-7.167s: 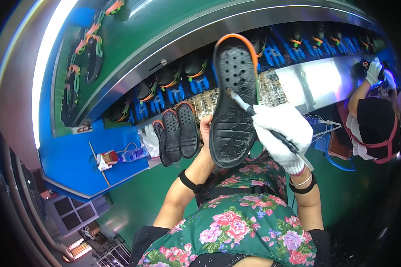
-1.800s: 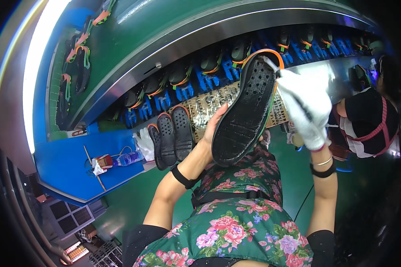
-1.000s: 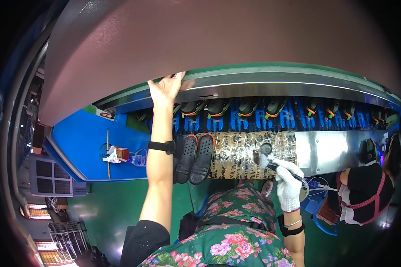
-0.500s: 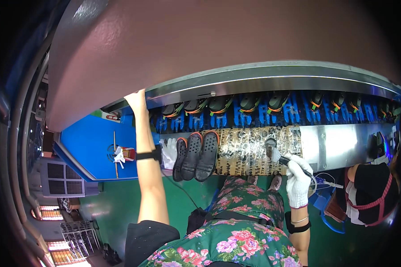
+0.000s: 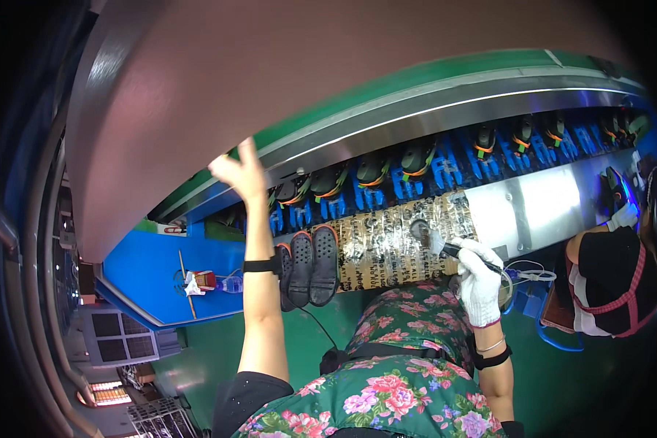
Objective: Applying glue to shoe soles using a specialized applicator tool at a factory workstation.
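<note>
My bare left hand is raised, fingers apart, at the green strip along the large brown surface; nothing shows in it. My right hand, in a white knit glove, is closed round the black handle of a brush. Its pale bristles point left over the tape-covered cardboard, next to a small dark round patch. Three dark clogs with orange edges stand side by side at the cardboard's left end, the leftmost partly behind my left forearm.
Behind the cardboard, blue holders carry several dark shoe parts with orange edging. A blue table with a small box and a bottle stands left. To the right are a bare metal plate, tubing and a co-worker at the same line.
My left hand has come away from the rim it was touching, and its fingers are now spread. The view has turned slightly. My right hand keeps the brush over the cardboard.
</note>
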Demonstrator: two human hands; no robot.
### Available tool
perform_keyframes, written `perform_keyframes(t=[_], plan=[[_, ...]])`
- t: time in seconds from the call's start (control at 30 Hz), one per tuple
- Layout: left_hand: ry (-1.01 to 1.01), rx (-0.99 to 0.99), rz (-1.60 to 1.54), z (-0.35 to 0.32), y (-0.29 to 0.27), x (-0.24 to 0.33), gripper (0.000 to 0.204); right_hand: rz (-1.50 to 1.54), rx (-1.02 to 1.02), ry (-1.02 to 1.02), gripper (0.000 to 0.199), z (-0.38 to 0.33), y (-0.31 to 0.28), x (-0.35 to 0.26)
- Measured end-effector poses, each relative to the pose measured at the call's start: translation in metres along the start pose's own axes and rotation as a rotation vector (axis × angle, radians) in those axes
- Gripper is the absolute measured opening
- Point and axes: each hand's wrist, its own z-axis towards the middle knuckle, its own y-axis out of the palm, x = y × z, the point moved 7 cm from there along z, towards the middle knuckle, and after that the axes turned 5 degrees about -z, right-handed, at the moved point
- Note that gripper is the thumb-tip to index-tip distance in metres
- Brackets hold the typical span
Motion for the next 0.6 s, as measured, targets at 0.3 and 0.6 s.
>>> perform_keyframes(t=[0.3, 0.6], plan=[[0.207, -0.745, -0.171, -0.057, 0.275, 0.199, 0.11, 0.034, 0.08, -0.021, 0.022, -0.001, -0.043, -0.002], [0.046, -0.787, -0.035, -0.043, 0.365, 0.22, 0.076, 0.023, 0.165, -0.006, 0.022, 0.002, -0.075, -0.01]])
